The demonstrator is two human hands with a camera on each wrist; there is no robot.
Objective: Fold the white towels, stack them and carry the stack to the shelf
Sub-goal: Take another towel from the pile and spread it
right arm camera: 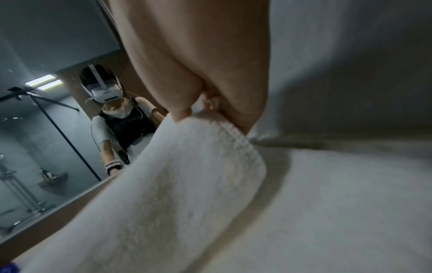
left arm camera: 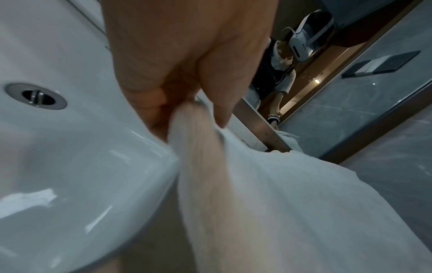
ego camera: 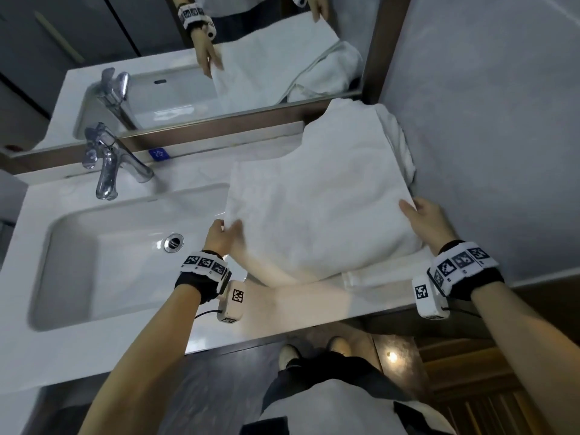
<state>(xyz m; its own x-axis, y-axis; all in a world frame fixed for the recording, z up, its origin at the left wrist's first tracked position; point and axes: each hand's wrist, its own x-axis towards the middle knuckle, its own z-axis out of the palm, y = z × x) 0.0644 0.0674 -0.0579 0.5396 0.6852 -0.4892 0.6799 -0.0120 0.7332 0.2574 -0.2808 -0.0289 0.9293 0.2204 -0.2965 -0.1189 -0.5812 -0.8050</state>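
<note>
A white towel [ego camera: 320, 202] is held up over the right part of the counter, its lower half draped onto the countertop. My left hand [ego camera: 224, 230] pinches its near left corner beside the basin. My right hand [ego camera: 420, 215] pinches the near right corner close to the wall. In the left wrist view the left hand [left arm camera: 187, 103] grips the bunched towel [left arm camera: 268, 194] edge. The right wrist view shows the right hand [right arm camera: 210, 107] pinching the towel [right arm camera: 187, 166] corner over more white cloth [right arm camera: 339, 203]. A second white towel [ego camera: 386, 274] lies flat under the held one, and a crumpled white towel [ego camera: 401, 142] sits behind.
A white basin [ego camera: 103, 255] with a drain [ego camera: 173, 242] fills the left of the counter, with a chrome tap [ego camera: 110, 161] at its back. A mirror [ego camera: 219, 51] runs along behind. A grey wall [ego camera: 486, 120] bounds the right. The counter's front edge [ego camera: 282, 337] is near my legs.
</note>
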